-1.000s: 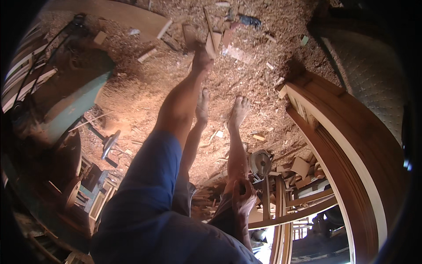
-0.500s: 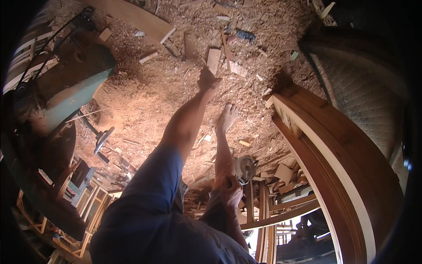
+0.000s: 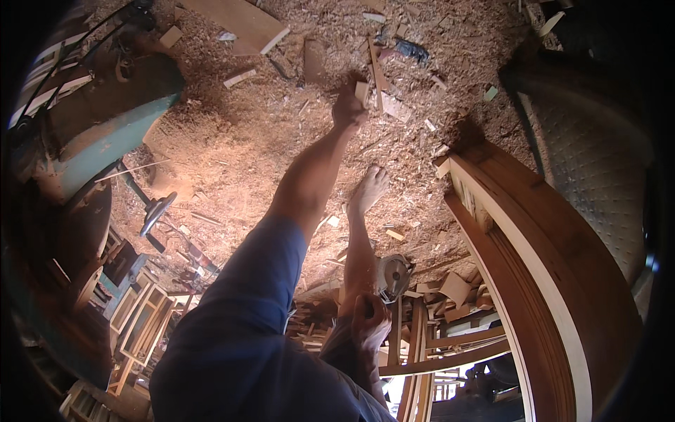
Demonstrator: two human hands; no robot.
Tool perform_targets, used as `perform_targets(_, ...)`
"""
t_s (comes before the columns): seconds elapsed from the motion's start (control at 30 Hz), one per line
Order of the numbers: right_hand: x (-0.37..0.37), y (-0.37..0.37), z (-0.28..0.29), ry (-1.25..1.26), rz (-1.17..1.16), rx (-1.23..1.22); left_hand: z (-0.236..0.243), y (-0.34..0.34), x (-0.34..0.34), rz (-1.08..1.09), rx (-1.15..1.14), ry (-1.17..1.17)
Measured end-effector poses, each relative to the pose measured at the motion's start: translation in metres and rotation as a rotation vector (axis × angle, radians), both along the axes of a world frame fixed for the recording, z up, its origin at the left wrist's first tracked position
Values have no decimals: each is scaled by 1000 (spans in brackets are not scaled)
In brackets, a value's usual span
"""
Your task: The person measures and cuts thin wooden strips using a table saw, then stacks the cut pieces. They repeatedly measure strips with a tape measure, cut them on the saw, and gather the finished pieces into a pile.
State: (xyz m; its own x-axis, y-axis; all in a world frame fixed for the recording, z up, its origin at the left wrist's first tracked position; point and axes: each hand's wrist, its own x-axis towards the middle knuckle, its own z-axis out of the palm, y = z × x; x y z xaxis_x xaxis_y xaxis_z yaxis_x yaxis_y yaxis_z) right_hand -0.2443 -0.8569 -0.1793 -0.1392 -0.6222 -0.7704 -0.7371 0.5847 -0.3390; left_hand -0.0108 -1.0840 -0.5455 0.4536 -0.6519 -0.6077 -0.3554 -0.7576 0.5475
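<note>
My left arm, in a blue sleeve, stretches down to the floor. Its hand (image 3: 349, 107) is closed round a small pale wood block (image 3: 361, 92), which is tilted up from the shavings; part of it hides behind the fingers. A reddish wood strip (image 3: 377, 74) lies just right of that block. My right hand (image 3: 370, 322) is curled shut low in the picture, over my bent leg; what it holds, if anything, I cannot make out. My bare foot (image 3: 369, 188) rests on the shavings between the two hands.
A round-bladed power saw (image 3: 395, 276) sits right of my leg. Long brown wooden frame pieces (image 3: 555, 246) curve along the right. On the left stands a green machine (image 3: 116, 144) with a handwheel (image 3: 157, 213). A wide board (image 3: 239, 24) and offcuts lie across the shavings.
The wood block, flat on the floor before, is now gripped and tipped up by my left hand. In the picture that hand has shifted slightly up and right. My right hand remains curled.
</note>
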Motion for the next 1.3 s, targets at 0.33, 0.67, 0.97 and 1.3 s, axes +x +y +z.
perform_targets(0.33, -3, 17, 13, -34, 198, 1, 220, 125, 0, -352, -51, -280)
perform_targets(0.67, -9, -31, 65, -358, 392, -143, 488, 115, 35, 328, -333, 232)
perform_targets(0.97, 2, -74, 114, -491, 241, -94, 619, 127, 24, 592, -395, 539)
perform_targets(1.3, 171, -76, 266, -746, 309, -181, 757, 341, 105, 519, -727, 522)
